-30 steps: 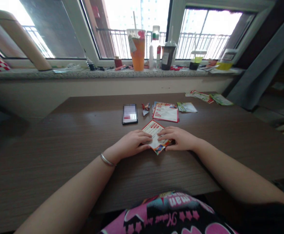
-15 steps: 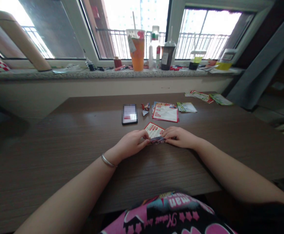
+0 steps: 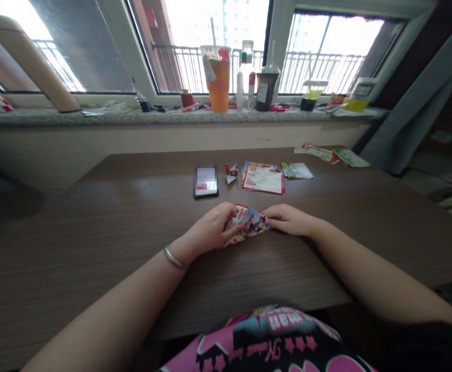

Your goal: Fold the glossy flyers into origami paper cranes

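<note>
Between my hands, low over the brown table (image 3: 133, 248), is a folded printed paper sheet (image 3: 251, 223), with red-bordered text on one face and a colourful picture on the other. My left hand (image 3: 218, 225) grips its left part, thumb on the picture side. At its right end, my right hand (image 3: 286, 218) pinches a corner between thumb and fingers. Just beyond lie a stack of similar red-bordered sheets (image 3: 264, 179) and a small folded paper piece (image 3: 231, 173). A phone (image 3: 206, 182) with a blurred screen lies to their left.
Green-and-white leaflets (image 3: 297, 171) lie right of the stack, and more leaflets (image 3: 319, 153) are at the far right edge. Along the stone windowsill (image 3: 109, 119) stand an orange drink cup (image 3: 220, 82), a dark drink cup (image 3: 267, 90), bottles and several small items.
The sheet has turned and opened out, so more of its picture side shows instead of mostly text. My left hand has shifted slightly; my right hand has moved a little to the right.
</note>
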Available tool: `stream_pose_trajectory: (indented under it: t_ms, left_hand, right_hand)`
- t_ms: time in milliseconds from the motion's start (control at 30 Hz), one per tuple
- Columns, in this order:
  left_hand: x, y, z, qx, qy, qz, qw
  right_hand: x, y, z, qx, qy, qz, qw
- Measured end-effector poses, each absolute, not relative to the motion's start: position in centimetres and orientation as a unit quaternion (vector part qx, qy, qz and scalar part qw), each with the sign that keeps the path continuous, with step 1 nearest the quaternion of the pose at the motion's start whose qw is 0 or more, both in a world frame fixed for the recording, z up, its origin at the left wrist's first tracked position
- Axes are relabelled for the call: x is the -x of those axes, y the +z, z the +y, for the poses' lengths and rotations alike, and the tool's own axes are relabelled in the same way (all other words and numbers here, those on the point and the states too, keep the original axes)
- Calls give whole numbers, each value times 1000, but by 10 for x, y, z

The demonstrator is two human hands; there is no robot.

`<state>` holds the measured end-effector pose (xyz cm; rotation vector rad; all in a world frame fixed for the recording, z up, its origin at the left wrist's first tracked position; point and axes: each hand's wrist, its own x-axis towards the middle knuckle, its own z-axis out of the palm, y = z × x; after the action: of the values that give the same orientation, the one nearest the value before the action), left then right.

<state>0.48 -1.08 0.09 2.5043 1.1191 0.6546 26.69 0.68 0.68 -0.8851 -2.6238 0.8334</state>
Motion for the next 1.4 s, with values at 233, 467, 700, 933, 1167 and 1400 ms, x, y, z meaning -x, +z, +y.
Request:
stream_pose_trajectory:
  t_ms: [233, 467, 700, 933, 1167, 1400]
  left_hand:
    - [-5, 4, -10, -886, 174, 411, 124]
    - [-5, 1, -7, -899, 164, 391, 113]
    - [-7, 6, -7, -922, 127, 353, 100]
    - [-7, 7, -13, -905, 129, 396, 92]
    - [-10, 9, -19, -911, 127, 386, 70]
    - [-12, 11, -22, -918, 108, 374, 77]
  right_hand:
    - [-261, 6, 3, 381, 253, -875, 161]
    - [-260, 3, 1, 434, 248, -842, 203]
    - [-257, 2, 0, 460, 241, -827, 217]
    - [-248, -1, 0, 491, 206, -819, 213]
    - [-249, -9, 5, 469, 178, -833, 232]
    - [-249, -12, 7, 489, 144, -832, 220]
